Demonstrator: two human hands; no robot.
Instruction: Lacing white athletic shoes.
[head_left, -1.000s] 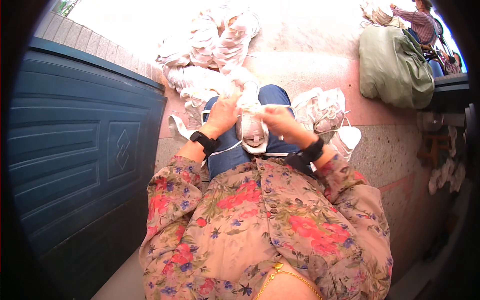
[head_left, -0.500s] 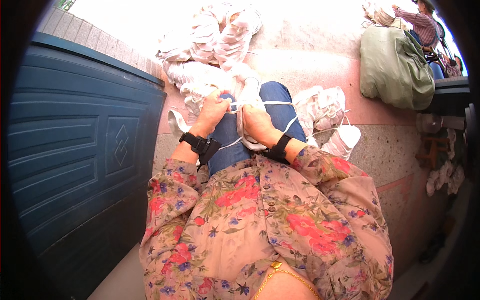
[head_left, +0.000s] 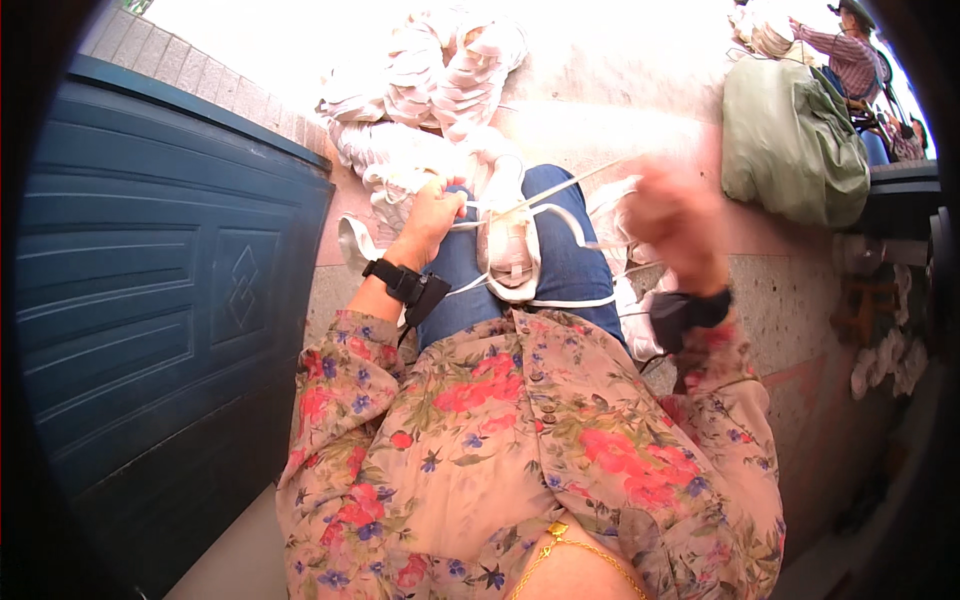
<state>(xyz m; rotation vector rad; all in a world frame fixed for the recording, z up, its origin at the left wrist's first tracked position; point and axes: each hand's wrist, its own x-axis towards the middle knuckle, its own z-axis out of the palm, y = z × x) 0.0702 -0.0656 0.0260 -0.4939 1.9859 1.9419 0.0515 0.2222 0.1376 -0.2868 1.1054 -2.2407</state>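
A white shoe upper (head_left: 511, 252) lies between my thighs, its toe toward me. A white shoelace (head_left: 562, 188) crosses it and runs taut up and to the right. My left hand (head_left: 434, 222) is closed in a pinch on a length of lace at the upper's left side. My right hand (head_left: 678, 222), smeared by motion, is out beyond my right knee, at the end of the taut lace. Its separate fingers cannot be made out. Other loops of lace hang over my jeans (head_left: 566, 272).
Bundled white shoe uppers (head_left: 440, 80) lie heaped ahead of my knees; more (head_left: 608, 215) lie by my right leg. On my left stands a blue panelled door (head_left: 150, 270). A green sack (head_left: 790, 140) stands at far right, with a seated person (head_left: 850, 60) behind it.
My right hand has swung from the shoe upper out to the right, drawing the lace with it. The upper now shows fully. My left hand has hardly moved.
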